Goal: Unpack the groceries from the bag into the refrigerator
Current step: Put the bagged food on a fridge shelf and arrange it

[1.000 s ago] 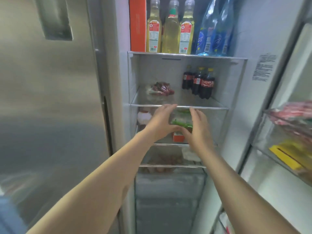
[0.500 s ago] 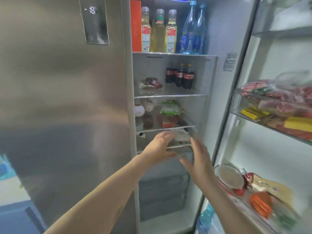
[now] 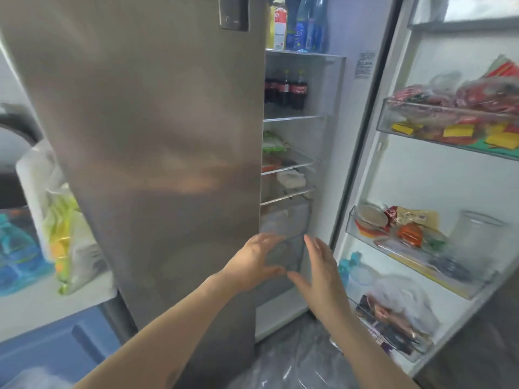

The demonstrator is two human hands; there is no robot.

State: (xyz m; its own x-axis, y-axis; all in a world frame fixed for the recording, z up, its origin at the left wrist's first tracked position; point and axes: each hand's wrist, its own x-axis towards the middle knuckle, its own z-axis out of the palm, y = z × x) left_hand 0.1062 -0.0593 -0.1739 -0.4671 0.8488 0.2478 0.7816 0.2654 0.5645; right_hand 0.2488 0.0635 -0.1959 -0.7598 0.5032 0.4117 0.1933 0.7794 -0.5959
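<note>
The refrigerator's right compartment stands open, with glass shelves point(image 3: 292, 117) holding cola bottles point(image 3: 285, 89), green packets point(image 3: 271, 143) and a white bundle point(image 3: 290, 178). My left hand point(image 3: 254, 263) and my right hand point(image 3: 318, 269) hover side by side in front of the lower translucent drawers point(image 3: 283, 220), both empty with fingers spread. A white plastic grocery bag point(image 3: 60, 220) with yellow and green items sits on the counter at the left, past the closed steel door point(image 3: 157, 136).
The open right door carries full racks: red and yellow packets on the upper rack point(image 3: 446, 136), a tub, packets and a glass jar on the middle rack point(image 3: 407, 249), wrapped meat at the bottom point(image 3: 393, 318). Blue-green items point(image 3: 16, 256) lie on the counter. Dark marble floor below.
Both hands drew back from the middle shelf and sank to the lower drawers, leaving the packet on the shelf. My view swung left and back, bringing the counter and bag into sight.
</note>
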